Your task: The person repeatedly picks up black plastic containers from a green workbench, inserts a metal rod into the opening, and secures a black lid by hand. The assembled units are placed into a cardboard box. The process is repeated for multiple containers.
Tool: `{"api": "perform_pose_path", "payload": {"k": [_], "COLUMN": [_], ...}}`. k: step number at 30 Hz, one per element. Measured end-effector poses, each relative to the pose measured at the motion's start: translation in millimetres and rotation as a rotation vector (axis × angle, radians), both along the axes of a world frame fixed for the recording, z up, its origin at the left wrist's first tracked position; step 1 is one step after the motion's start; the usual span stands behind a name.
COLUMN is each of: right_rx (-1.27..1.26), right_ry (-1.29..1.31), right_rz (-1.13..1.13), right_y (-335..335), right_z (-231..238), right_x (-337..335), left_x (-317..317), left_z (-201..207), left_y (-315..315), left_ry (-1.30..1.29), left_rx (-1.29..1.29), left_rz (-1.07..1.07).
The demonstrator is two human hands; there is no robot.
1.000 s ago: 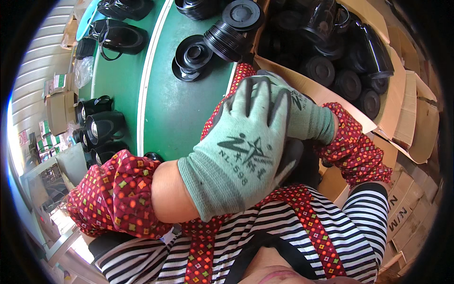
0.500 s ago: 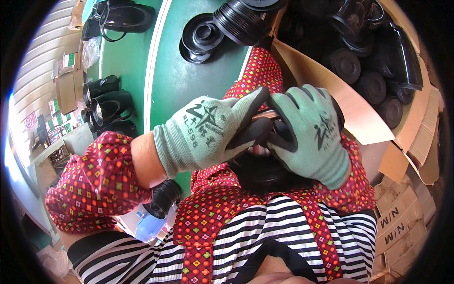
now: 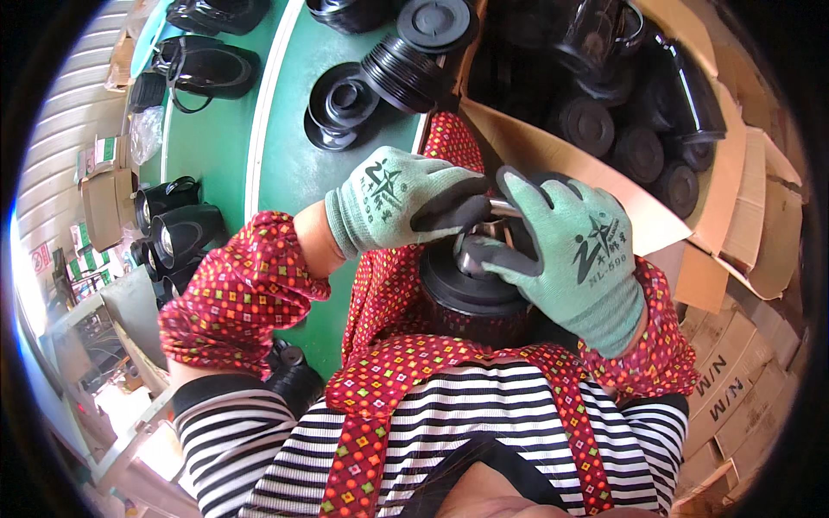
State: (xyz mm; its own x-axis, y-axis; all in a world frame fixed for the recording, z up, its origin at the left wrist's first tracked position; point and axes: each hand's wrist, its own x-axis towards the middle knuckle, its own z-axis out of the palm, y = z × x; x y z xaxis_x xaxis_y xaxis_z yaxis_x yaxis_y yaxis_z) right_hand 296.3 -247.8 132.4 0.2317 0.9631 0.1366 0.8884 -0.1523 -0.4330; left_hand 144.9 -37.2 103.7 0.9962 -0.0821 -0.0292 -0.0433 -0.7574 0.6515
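Both of my hands wear light green knit gloves with black-coated fingers. Between them, over my lap, sits a shiny metal piece (image 3: 499, 229) on top of a round, stepped black part (image 3: 462, 293), perhaps a jug's lid. My left hand (image 3: 414, 200) is closed, its fingers pinched against the metal piece's left edge. Curled round the right side, my right hand (image 3: 566, 246) has its thumb on the shiny metal and its index finger bent over the top. Fingers hide much of the metal piece, so its exact kind is unclear.
Ahead on the green table (image 3: 289, 186) lie a stack of black lids (image 3: 406, 73) and loose black discs (image 3: 341, 104). Black jugs (image 3: 181, 229) stand at the left. An open cardboard box (image 3: 561, 160) at the right holds black lids and jugs. Flattened cartons (image 3: 734, 388) are at lower right.
My hands have drawn slightly apart, the left one shifting left. More of the metal piece and the black part beneath it now shows. The whole view has shifted a little.
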Motion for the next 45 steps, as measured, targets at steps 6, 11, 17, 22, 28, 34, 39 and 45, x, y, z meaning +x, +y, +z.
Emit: {"api": "perform_pose_path", "payload": {"k": [6,11,17,22,28,34,39,45], "right_rx": [0.203,0.281,0.507,0.567,-0.007,0.263,0.206,0.040], "right_ry": [0.189,0.575,0.822,1.498,1.997,1.283,0.690,0.691], "right_rz": [0.136,0.179,-0.079,-0.184,-0.146,0.059,0.277,0.282], "right_y": [-47,-49,-11,55,147,141,126,139], "right_z": [-6,-54,-39,-23,-39,-98,-117,-124], "right_x": [-9,-35,-22,-31,-99,-154,-146,-152], "left_x": [-74,-190,-222,-190,-248,-280,-243,-251], "left_z": [-22,-92,-124,-4,1,-30,-59,-103], "left_y": [-6,-2,-20,-52,-30,121,322,462], "left_ry": [-0.215,-0.313,0.049,-0.457,-0.480,-0.526,-0.657,-0.544], "left_rx": [-0.104,0.256,0.290,-0.211,-0.796,-0.577,-0.468,-0.331], "left_rz": [0.573,0.948,0.929,0.638,0.966,1.593,1.765,1.969]}}
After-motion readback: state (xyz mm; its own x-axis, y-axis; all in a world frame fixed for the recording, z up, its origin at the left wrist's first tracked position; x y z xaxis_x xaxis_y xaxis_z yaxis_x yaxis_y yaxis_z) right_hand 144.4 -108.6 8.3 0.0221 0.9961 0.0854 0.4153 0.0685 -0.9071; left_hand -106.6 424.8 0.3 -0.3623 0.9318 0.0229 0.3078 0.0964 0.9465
